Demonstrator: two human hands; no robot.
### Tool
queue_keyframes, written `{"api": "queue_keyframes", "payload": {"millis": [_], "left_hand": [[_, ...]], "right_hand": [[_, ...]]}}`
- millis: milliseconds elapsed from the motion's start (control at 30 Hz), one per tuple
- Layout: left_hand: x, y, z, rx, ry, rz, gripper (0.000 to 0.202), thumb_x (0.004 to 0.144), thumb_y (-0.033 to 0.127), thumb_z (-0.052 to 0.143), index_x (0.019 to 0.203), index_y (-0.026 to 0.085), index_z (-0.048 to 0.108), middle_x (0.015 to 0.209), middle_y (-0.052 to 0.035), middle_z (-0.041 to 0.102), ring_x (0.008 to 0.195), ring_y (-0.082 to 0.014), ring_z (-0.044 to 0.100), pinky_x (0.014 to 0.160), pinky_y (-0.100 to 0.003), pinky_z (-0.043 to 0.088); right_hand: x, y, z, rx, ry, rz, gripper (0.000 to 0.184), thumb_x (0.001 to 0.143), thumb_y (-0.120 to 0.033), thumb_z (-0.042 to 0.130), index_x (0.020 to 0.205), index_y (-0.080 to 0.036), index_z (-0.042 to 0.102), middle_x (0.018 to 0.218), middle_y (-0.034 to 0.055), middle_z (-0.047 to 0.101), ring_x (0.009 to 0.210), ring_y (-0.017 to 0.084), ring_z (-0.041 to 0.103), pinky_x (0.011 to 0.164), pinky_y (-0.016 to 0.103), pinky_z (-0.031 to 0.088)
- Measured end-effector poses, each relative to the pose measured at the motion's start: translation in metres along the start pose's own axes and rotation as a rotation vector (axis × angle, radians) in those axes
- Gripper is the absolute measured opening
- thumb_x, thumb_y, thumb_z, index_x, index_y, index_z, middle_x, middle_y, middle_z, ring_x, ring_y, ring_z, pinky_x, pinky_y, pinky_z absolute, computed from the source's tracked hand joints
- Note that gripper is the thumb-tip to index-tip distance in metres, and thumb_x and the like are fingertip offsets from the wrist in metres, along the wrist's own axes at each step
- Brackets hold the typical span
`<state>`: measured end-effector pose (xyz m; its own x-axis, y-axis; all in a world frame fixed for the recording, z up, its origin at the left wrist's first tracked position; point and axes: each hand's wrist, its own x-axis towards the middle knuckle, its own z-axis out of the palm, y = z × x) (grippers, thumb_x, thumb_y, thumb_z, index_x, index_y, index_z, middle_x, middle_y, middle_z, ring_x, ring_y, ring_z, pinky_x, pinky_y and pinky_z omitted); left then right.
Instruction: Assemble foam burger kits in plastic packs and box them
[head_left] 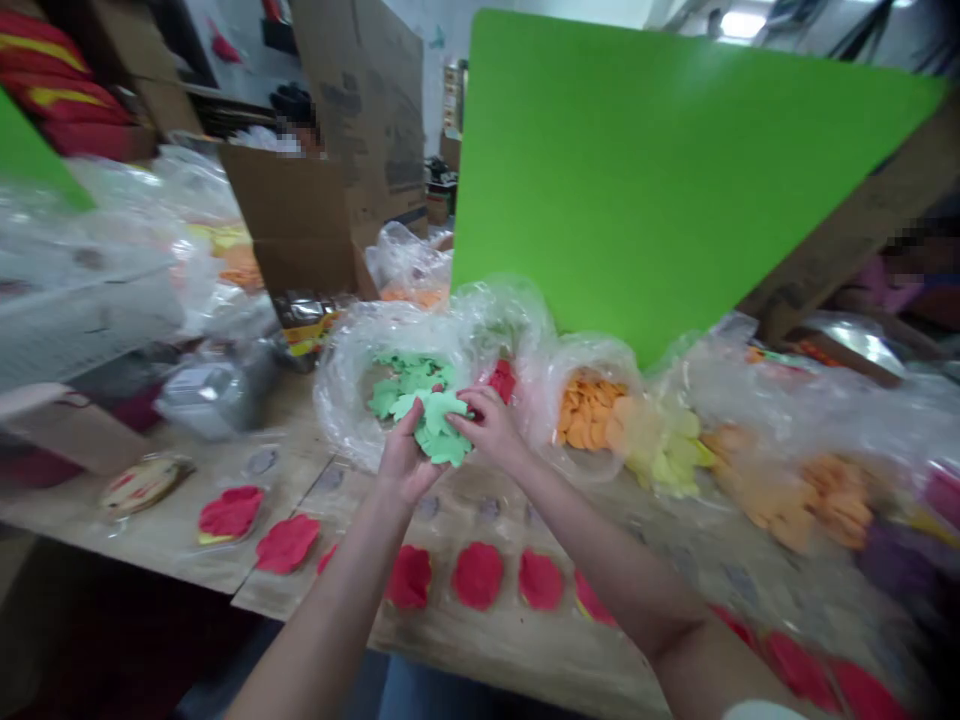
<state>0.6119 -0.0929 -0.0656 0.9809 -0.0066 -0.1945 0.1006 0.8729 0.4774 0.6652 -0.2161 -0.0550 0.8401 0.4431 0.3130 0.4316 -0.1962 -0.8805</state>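
Note:
My left hand [409, 462] grips a small stack of mint-green, wavy-edged soft cutouts [439, 425]. At the stack's right edge, my right hand [491, 425] pinches the cutouts between thumb and fingers. Just behind my hands, a clear plastic bag [337, 375] stands open with more green cutouts [412, 372] inside. Below my forearms lies a row of red flower-shaped cutouts [478, 576], some with yellow showing underneath. Small grey pieces [489, 508] in clear film sit in a row above the red ones.
Bags of orange cutouts [589, 410] and yellow cutouts [679, 455] stand to the right on the wooden table [495, 640]. A large green board [675, 170] rises behind them. Cardboard boxes [300, 210] and plastic containers [202, 395] are at the left. Other people are partly visible behind.

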Motion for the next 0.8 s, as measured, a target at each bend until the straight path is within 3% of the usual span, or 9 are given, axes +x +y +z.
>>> {"api": "queue_keyframes", "payload": {"millis": [133,200,333,400,467,533,633,700,800], "left_hand": [[-0.032,-0.039,0.021,0.014,-0.071,-0.169,0.03,0.086,0.027,0.046,0.114,0.019,0.054,0.099,-0.0092,0.067,0.081,-0.0203,0.066,0.065,-0.032,0.055],[-0.044,-0.062,0.034,0.104,-0.087,-0.309,0.029,0.084,0.022,0.05,0.113,0.019,0.055,0.097,-0.0089,0.067,0.076,-0.0188,0.066,0.056,-0.026,0.054],[-0.06,-0.121,0.063,0.331,-0.105,-0.538,0.029,0.082,0.024,0.055,0.11,0.02,0.056,0.092,-0.0079,0.068,0.069,-0.0178,0.066,0.05,-0.023,0.053],[-0.064,-0.155,0.078,0.405,-0.115,-0.633,0.024,0.082,0.027,0.055,0.103,0.017,0.059,0.086,-0.0075,0.068,0.066,-0.0175,0.066,0.052,-0.025,0.054],[-0.068,-0.189,0.092,0.454,-0.122,-0.707,0.017,0.08,0.023,0.057,0.095,0.015,0.062,0.079,-0.0054,0.068,0.063,-0.0151,0.065,0.056,-0.024,0.054],[-0.073,-0.222,0.105,0.506,-0.141,-0.737,0.016,0.076,0.017,0.062,0.091,0.014,0.063,0.075,-0.0034,0.068,0.061,-0.0128,0.063,0.057,-0.022,0.053],[-0.083,-0.269,0.123,0.58,-0.206,-0.741,0.027,0.069,0.017,0.069,0.095,0.014,0.063,0.084,-0.0043,0.068,0.062,-0.012,0.063,0.056,-0.02,0.051],[-0.09,-0.301,0.135,0.632,-0.247,-0.726,0.034,0.066,0.018,0.072,0.099,0.015,0.062,0.095,-0.0059,0.068,0.07,-0.013,0.064,0.058,-0.02,0.051],[-0.097,-0.34,0.15,0.732,-0.271,-0.723,0.041,0.067,0.026,0.073,0.105,0.017,0.06,0.103,-0.0067,0.066,0.079,-0.0148,0.064,0.063,-0.02,0.051]], "right_hand": [[-0.061,-0.001,-0.05,0.363,0.176,0.194,0.022,0.074,-0.032,0.059,0.093,-0.02,0.055,0.084,-0.0008,0.057,0.073,0.013,0.056,0.064,0.026,0.048],[-0.094,-0.001,-0.078,0.395,0.307,0.275,0.025,0.074,-0.032,0.058,0.096,-0.021,0.052,0.083,-0.0014,0.057,0.071,0.013,0.056,0.061,0.025,0.049],[-0.173,-0.006,-0.131,-0.111,0.493,0.201,0.02,0.078,-0.024,0.051,0.097,-0.021,0.056,0.091,0.0026,0.058,0.086,0.016,0.056,0.077,0.033,0.049],[-0.216,-0.013,-0.149,-0.428,0.373,0.086,0.025,0.078,-0.016,0.049,0.1,-0.021,0.059,0.105,0.0058,0.056,0.103,0.018,0.051,0.092,0.036,0.042],[-0.254,-0.02,-0.163,-0.544,0.221,0.053,0.03,0.077,-0.016,0.051,0.106,-0.021,0.058,0.121,0.0085,0.049,0.117,0.02,0.043,0.099,0.039,0.036],[-0.287,-0.023,-0.176,-0.414,0.293,0.139,0.037,0.078,-0.023,0.054,0.115,-0.021,0.053,0.13,0.0103,0.043,0.122,0.022,0.039,0.099,0.04,0.037],[-0.324,-0.015,-0.2,0.084,0.609,0.432,0.043,0.079,-0.035,0.055,0.118,-0.022,0.047,0.116,0.0096,0.053,0.103,0.02,0.055,0.082,0.038,0.049],[-0.344,-0.003,-0.217,0.345,0.696,0.592,0.035,0.076,-0.039,0.058,0.104,-0.02,0.052,0.094,0.0047,0.06,0.08,0.016,0.06,0.068,0.033,0.052],[-0.376,0.014,-0.248,0.363,0.807,0.665,0.024,0.071,-0.037,0.062,0.083,-0.018,0.054,0.073,-0.0012,0.058,0.064,0.012,0.057,0.058,0.027,0.05]]}}
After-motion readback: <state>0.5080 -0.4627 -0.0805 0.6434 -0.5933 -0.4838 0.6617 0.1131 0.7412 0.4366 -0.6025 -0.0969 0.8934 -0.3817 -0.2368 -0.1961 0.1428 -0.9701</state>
